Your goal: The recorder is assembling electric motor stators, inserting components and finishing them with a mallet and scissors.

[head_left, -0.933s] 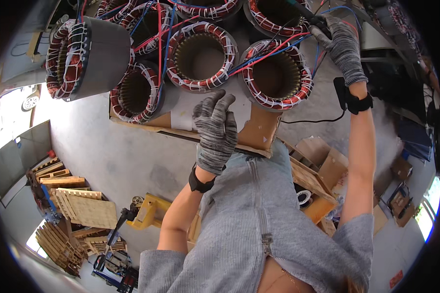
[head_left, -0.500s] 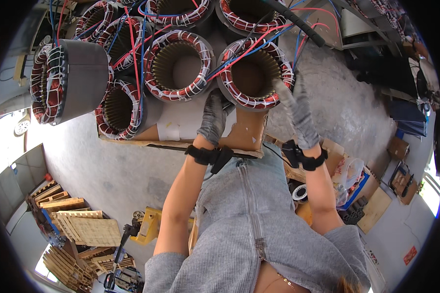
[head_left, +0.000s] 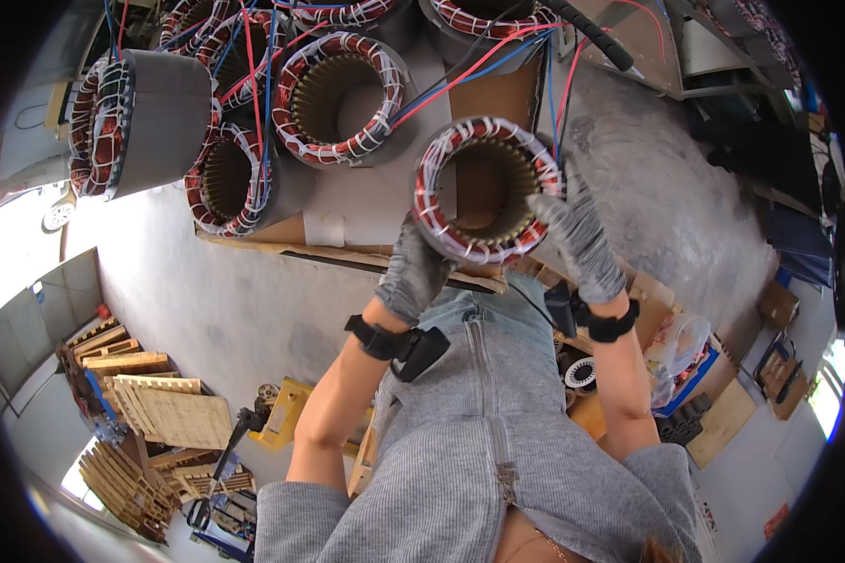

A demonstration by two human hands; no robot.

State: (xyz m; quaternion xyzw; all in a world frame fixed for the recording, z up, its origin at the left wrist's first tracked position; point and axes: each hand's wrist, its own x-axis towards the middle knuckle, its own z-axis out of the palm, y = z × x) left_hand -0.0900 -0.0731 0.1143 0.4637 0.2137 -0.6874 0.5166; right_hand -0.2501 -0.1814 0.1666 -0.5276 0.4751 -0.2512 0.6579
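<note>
Both gloved hands hold a motor stator (head_left: 511, 192), a grey cylinder with red windings laced in white cord around its open end. My left hand (head_left: 417, 272) grips its lower left side, the fingertips hidden behind it. My right hand (head_left: 577, 230) holds its right side, with the thumb at the winding rim and the fingers along the outside. Red and blue leads (head_left: 563, 117) trail from the stator's upper right. Left of it, another stator (head_left: 382, 131) stands on the cardboard-covered surface (head_left: 286, 230), its leads reaching right.
More stators stand at the back and left, including one lying on its side (head_left: 164, 122). A black-gripped bar (head_left: 596, 42) juts in at the top. Wooden pallets (head_left: 174, 413) lie on the floor at lower left. At right are boxes and a plastic bag (head_left: 681, 347).
The stator at the right of the near row has come toward my body, now between both hands. My left hand has closed on its lower left side; my right has moved down with it.
</note>
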